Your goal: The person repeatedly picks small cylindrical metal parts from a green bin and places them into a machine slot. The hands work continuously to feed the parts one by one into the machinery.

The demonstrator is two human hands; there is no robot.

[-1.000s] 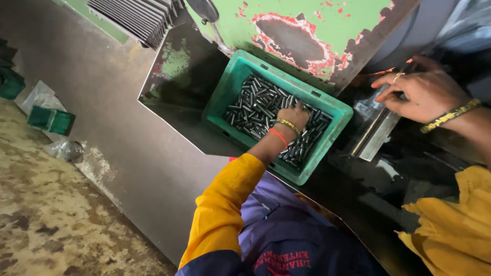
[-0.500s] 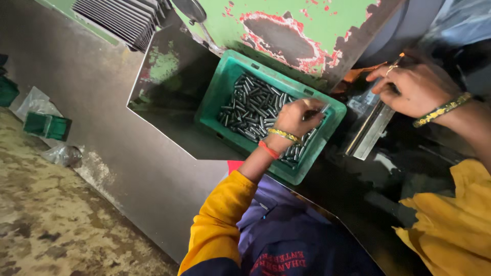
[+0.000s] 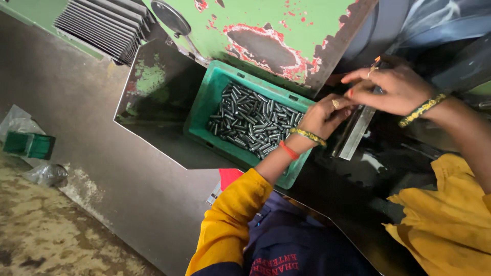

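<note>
A green plastic crate (image 3: 210, 91) full of short dark metal pins (image 3: 250, 120) sits in the recess of a worn green machine. My left hand (image 3: 323, 118), with a ring and bangles, is past the crate's right rim. Its fingers are curled shut, seemingly around pins, and touch the fingertips of my right hand (image 3: 396, 89). My right hand lies with fingers stretched over the upper end of a slanted metal rail (image 3: 356, 134). I cannot see anything held in it.
The green machine body (image 3: 286, 25) with chipped red patches rises behind the crate. A grey steel panel (image 3: 102, 168) slopes down to a dirty floor with a small green box (image 3: 29, 145) and plastic bags (image 3: 46, 175). A stack of grey plates (image 3: 99, 28) stands top left.
My left hand has lifted out of the pins in the crate and moved right to the rail, meeting my right hand. The right hand has stayed at the rail.
</note>
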